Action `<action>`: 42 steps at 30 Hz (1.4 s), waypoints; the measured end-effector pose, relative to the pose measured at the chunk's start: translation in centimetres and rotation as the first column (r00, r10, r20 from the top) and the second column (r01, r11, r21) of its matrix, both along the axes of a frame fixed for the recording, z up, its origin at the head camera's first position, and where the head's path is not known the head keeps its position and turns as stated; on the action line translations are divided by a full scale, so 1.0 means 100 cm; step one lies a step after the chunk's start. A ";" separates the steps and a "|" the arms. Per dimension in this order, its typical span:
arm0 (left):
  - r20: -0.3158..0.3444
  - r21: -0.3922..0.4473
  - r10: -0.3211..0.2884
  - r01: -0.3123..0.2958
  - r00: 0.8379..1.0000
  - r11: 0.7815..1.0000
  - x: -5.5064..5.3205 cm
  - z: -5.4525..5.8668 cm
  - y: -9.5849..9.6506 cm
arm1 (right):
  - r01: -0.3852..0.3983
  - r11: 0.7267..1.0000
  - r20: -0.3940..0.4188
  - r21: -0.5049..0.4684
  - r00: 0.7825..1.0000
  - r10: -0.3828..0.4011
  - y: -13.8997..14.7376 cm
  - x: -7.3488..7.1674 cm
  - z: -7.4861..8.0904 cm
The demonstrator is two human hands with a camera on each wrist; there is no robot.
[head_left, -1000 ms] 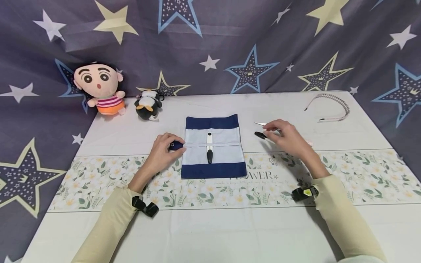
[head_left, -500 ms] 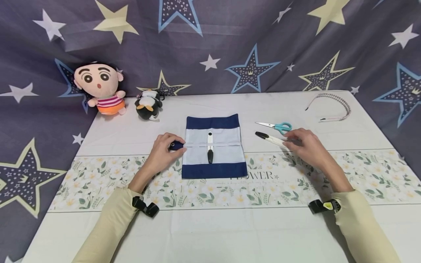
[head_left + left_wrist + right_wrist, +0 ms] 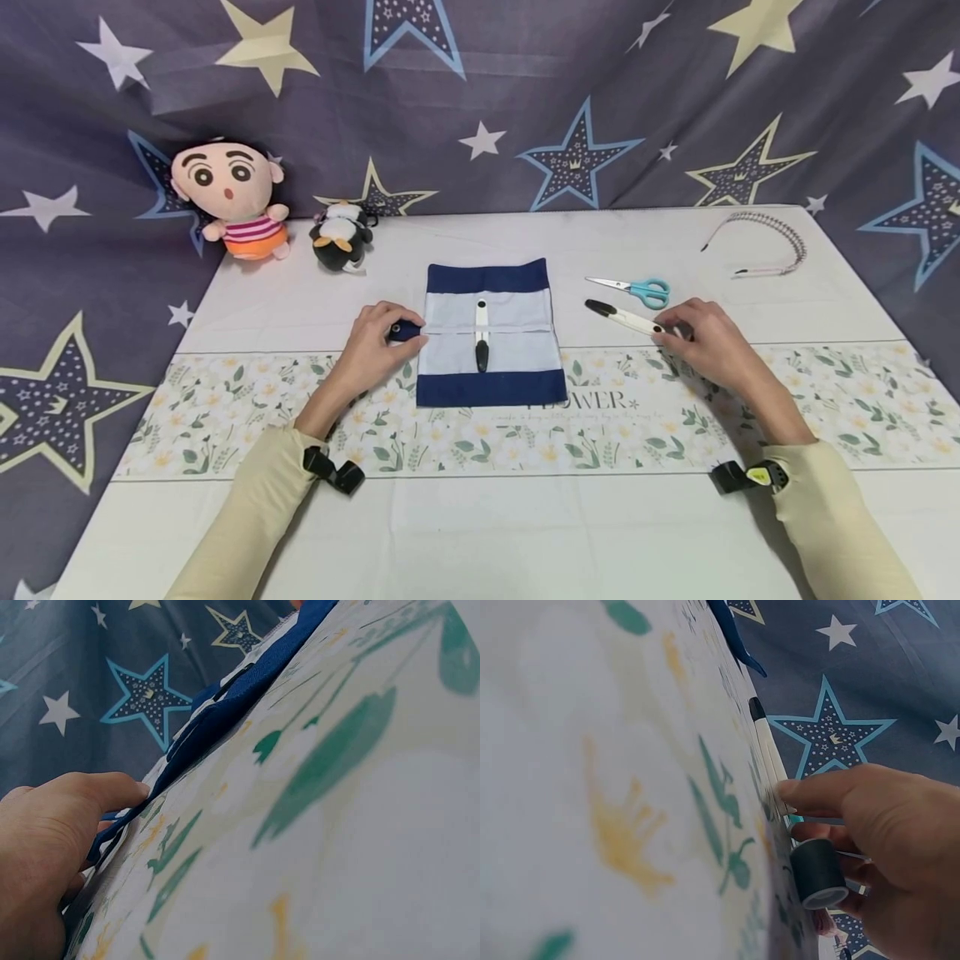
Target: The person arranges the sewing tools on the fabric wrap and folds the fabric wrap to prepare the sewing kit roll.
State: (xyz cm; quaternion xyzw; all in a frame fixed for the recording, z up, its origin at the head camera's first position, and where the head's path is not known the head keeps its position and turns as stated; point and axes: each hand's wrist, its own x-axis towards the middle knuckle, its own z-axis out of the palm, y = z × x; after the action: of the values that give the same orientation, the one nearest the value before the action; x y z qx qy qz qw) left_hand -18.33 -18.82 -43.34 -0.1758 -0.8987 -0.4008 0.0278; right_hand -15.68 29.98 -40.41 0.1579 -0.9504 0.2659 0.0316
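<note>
A navy-and-pale-blue cloth pouch point(image 3: 487, 392) lies spread on the table, a white strip-like tool with a black end point(image 3: 482, 354) across its middle. At its left side my left hand point(image 3: 378, 337) pinches the dark tab, which carries a metal snap. My right hand point(image 3: 705, 337) has its thumb and fingertips around the end of a white pen-like tool with a black cap point(image 3: 626, 318). Just beyond that tool lie scissors with turquoise handles point(image 3: 628, 287). In the right wrist view, a dark thread spool point(image 3: 817, 874) sits against the right hand's lower fingers.
A headband point(image 3: 780, 233) lies at the back right. A plush doll point(image 3: 243, 196) and a penguin toy point(image 3: 341, 237) sit at the back left. Star-patterned cloth point(image 3: 480, 83) hangs behind the table, whose white cover point(image 3: 487, 533) has a flower-printed band.
My right hand has moved right, from over the scissors to the end of the pen-like tool, uncovering the scissors' handles. My left hand has stayed on the pouch's tab.
</note>
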 end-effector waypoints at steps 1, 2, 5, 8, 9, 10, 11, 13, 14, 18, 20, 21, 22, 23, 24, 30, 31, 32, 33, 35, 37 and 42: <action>0.000 0.000 0.001 -0.001 1.000 1.000 0.000 0.000 0.000 | -0.006 1.000 -0.011 -0.002 1.000 0.006 0.001 0.000 -0.001; 0.000 0.000 0.002 -0.002 1.000 1.000 0.000 0.000 0.000 | -0.014 1.000 -0.023 -0.002 1.000 0.014 0.001 0.000 -0.002; 0.001 0.003 0.004 -0.004 1.000 1.000 0.000 0.000 0.000 | -0.037 0.999 -0.057 -0.004 0.998 0.037 0.002 0.000 -0.004; 0.003 0.003 0.003 -0.003 1.000 1.000 0.000 0.000 0.000 | -0.050 0.999 -0.088 -0.008 0.995 0.049 0.003 0.000 -0.005; 0.003 0.003 0.003 -0.003 1.000 1.000 0.000 0.000 0.000 | -0.048 0.999 -0.096 -0.013 0.994 0.046 0.003 0.000 -0.006; 0.003 0.002 0.002 -0.002 1.000 1.000 -0.001 -0.001 0.000 | -0.042 0.999 -0.101 -0.020 0.994 0.040 0.003 0.000 -0.006; 0.003 0.002 0.001 -0.001 1.000 1.000 -0.001 -0.001 0.000 | -0.035 0.999 -0.105 -0.028 0.994 0.032 0.003 0.000 -0.005; 0.002 0.001 0.002 -0.002 1.000 1.000 -0.001 0.000 0.000 | -0.010 0.999 -0.104 -0.050 0.995 0.005 0.003 0.001 -0.004; 0.002 0.001 0.002 -0.002 1.000 1.000 -0.001 0.000 0.000 | 0.003 0.998 -0.099 -0.068 0.995 -0.010 0.003 0.001 -0.004; 0.000 0.003 -0.001 0.001 1.000 1.000 0.000 0.001 0.001 | 0.056 0.987 -0.059 -0.151 0.996 -0.066 0.000 0.002 0.000; 0.000 0.003 -0.002 0.002 1.000 1.000 0.000 0.002 0.001 | 0.076 0.978 -0.046 -0.194 0.995 -0.086 -0.002 0.002 0.000; -0.001 0.005 -0.002 0.002 1.000 1.000 0.000 0.003 0.001 | 0.086 0.974 -0.042 -0.211 0.994 -0.097 -0.003 0.001 0.000; -0.002 0.004 -0.002 0.002 1.000 1.000 0.000 0.003 0.001 | 0.091 0.970 -0.044 -0.224 0.994 -0.104 -0.003 0.001 0.000; -0.001 0.005 -0.002 0.002 1.000 1.000 0.000 0.002 0.001 | 0.097 0.968 -0.050 -0.232 0.992 -0.112 -0.004 0.001 0.000; 0.000 0.005 -0.002 0.002 1.000 1.000 0.000 0.002 0.001 | 0.106 0.966 -0.054 -0.237 0.991 -0.122 -0.004 0.000 0.000; 0.008 0.004 -0.001 0.001 1.000 1.000 0.000 0.002 0.001 | 0.105 0.949 -0.085 -0.296 0.987 -0.136 -0.008 -0.003 0.002; 0.009 0.003 -0.001 0.001 1.000 1.000 0.000 0.002 0.001 | 0.099 0.945 -0.087 -0.311 0.988 -0.132 -0.008 -0.004 0.002; 0.011 0.004 -0.001 0.001 1.000 1.000 0.000 0.002 0.001 | 0.098 0.940 -0.083 -0.326 0.988 -0.132 -0.008 -0.005 0.002; 0.012 0.005 -0.001 0.001 1.000 1.000 0.000 0.002 0.001 | 0.100 0.934 -0.076 -0.343 0.988 -0.133 -0.009 -0.006 0.003; 0.012 0.005 -0.004 0.004 1.000 1.000 0.000 0.002 0.001 | 0.104 0.923 -0.063 -0.371 0.989 -0.137 -0.010 -0.008 0.003; 0.013 0.005 -0.006 0.005 1.000 1.000 0.000 0.002 0.001 | 0.113 0.909 -0.047 -0.401 0.989 -0.144 -0.011 -0.010 0.004; 0.012 0.005 -0.006 0.006 1.000 1.000 0.001 0.003 0.001 | 0.102 0.877 -0.052 -0.469 0.988 -0.142 -0.015 -0.016 0.002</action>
State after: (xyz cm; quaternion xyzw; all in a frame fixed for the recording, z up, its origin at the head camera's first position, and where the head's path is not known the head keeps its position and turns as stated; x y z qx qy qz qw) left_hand -18.26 -18.73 -43.06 -0.1760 -0.8974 -0.4041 0.0214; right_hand -17.32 28.53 -40.16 0.0965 -0.8648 0.4766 0.1254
